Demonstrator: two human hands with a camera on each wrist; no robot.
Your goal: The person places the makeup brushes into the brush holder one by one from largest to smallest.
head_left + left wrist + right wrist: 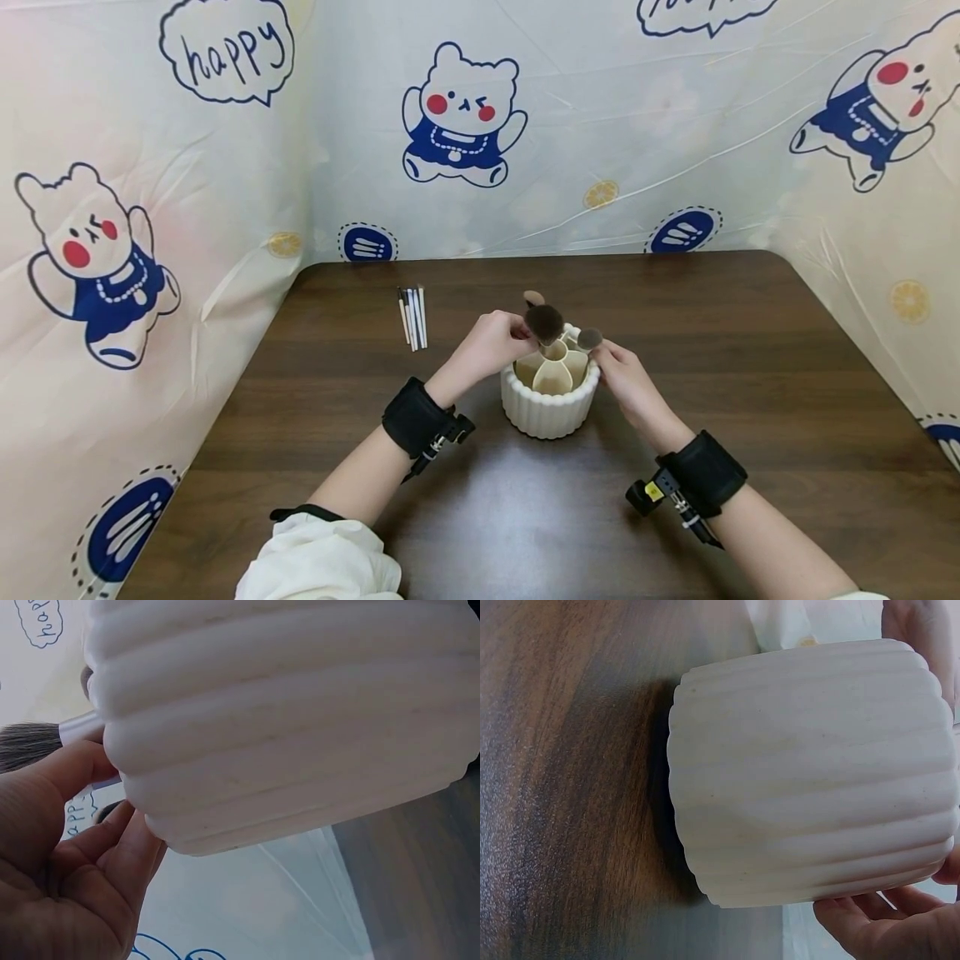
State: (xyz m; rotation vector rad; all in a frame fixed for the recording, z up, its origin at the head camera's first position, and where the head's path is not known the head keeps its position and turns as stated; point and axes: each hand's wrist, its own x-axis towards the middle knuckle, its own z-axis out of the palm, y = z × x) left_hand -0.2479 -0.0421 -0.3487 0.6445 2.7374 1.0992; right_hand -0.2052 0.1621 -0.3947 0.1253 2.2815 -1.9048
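Here's the pot (550,414), ridged and matt, ceramic or plastic, can't tell which, with a smooth, plastic-looking divider (552,382) inside it. At the pot's rim, a brush (30,746) shows soft, fine bristles running into a smooth, metallic-looking ferrule (77,727). Under the pot stretches the table (510,508), all wood grain, shining glossy in front! Nearer than the pot, a sleeve (322,560) of soft, puckered cloth; behind the pot, a creased, slick, plastic-looking backdrop (577,125).

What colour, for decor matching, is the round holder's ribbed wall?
Ribbed wall: off-white; head view best.
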